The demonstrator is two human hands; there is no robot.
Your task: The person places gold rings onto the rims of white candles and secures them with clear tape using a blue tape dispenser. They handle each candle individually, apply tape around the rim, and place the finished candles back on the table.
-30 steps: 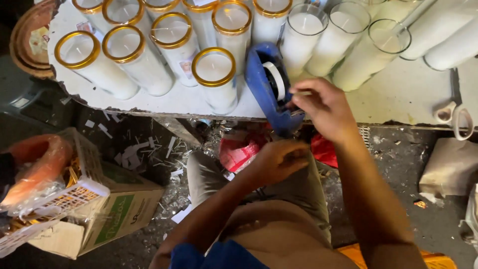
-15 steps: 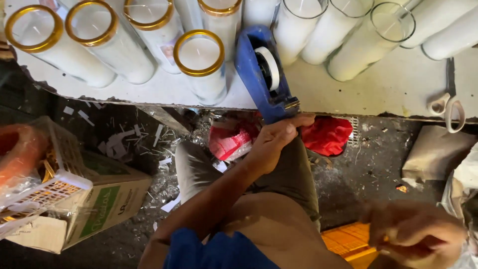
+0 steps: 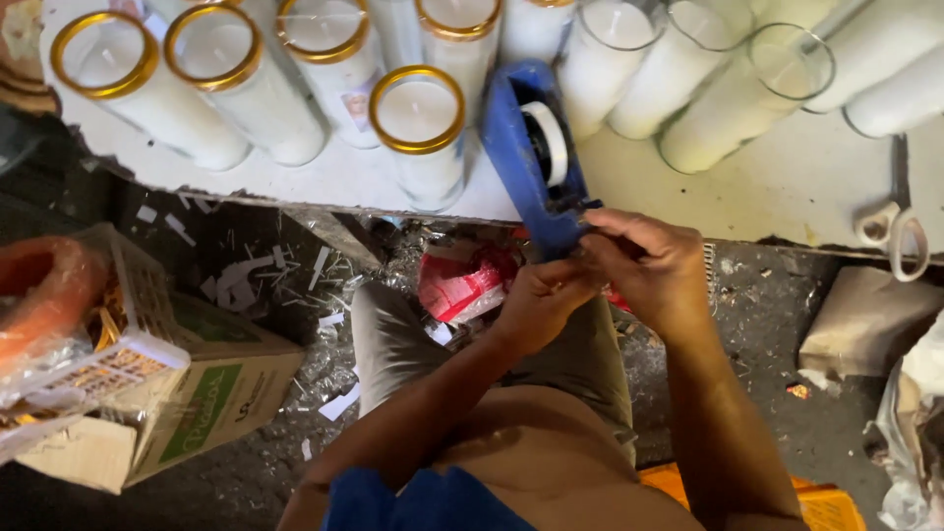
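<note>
Right hand [image 3: 649, 270] and left hand [image 3: 541, 300], fingertips pinched together at blue plastic tape dispenser [image 3: 531, 167]; beside gold-rimmed glass candle [image 3: 421, 133]; green-printed cardboard box [image 3: 211, 403] lower left.

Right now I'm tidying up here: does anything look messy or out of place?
Yes. White paper scraps litter the dark floor under the table edge, and a red wrapper lies crumpled there. Both hands, left and right, meet at the blue tape dispenser.

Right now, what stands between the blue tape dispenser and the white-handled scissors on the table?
In the head view, clear rimless glass candle jars stand between the blue tape dispenser and the white-handled scissors, on the white tabletop.
</note>
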